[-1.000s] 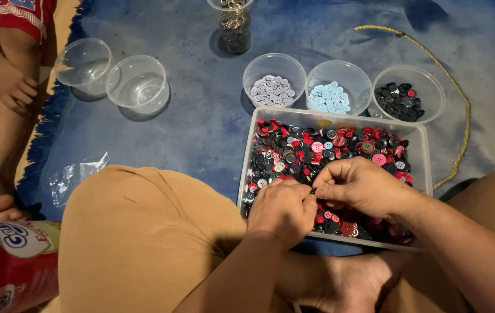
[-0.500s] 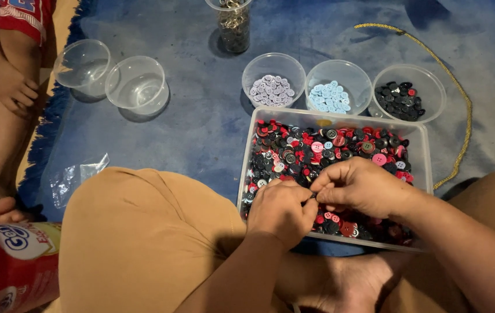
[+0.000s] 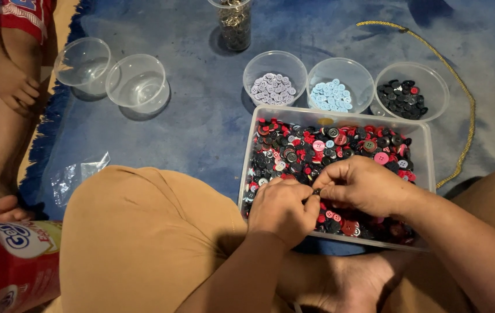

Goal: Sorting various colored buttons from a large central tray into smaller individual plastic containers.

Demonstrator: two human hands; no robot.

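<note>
both hands are working over the near end of the clear tray [image 3: 427, 152] of mixed buttons. the left hand [image 3: 282, 210] and right hand [image 3: 363, 185] are meeting, their fingers pinching one small dark button [image 3: 316, 192] between them. lifting it cleanly looks best, without dragging neighbours toward the three round bowls beyond the tray.

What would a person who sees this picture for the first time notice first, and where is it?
The eye goes first to the clear rectangular tray at centre right, heaped with red, black and pink buttons. The left hand and right hand meet over its near side, pinching something small and dark between them. Behind the tray stand three round bowls in a row, holding lilac buttons, pale blue buttons and black buttons.
</note>
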